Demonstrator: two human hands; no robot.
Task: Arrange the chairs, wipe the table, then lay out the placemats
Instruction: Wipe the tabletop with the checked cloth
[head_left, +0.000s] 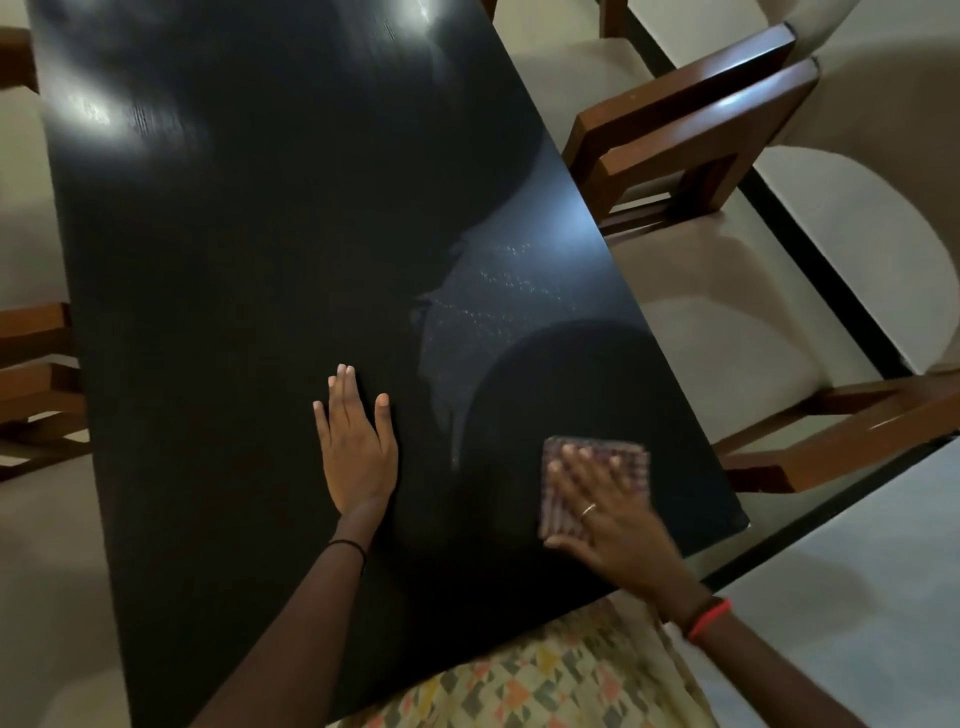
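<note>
- cloth (597, 486) on table (260, 260), near its right front corner
- right hand (608, 512) on cloth
- left hand (356, 447) flat on table, left of cloth
- chairs (727, 291) along table's right edge

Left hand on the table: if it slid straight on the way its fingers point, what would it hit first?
Nothing that shows: ahead of the left hand lies only bare dark table up to the picture's top edge. The damp patch sits off to the right.

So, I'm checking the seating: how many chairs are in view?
4, all partly visible: far right chair, near right chair, far left chair, near left chair. Others may be hidden off frame.
</note>
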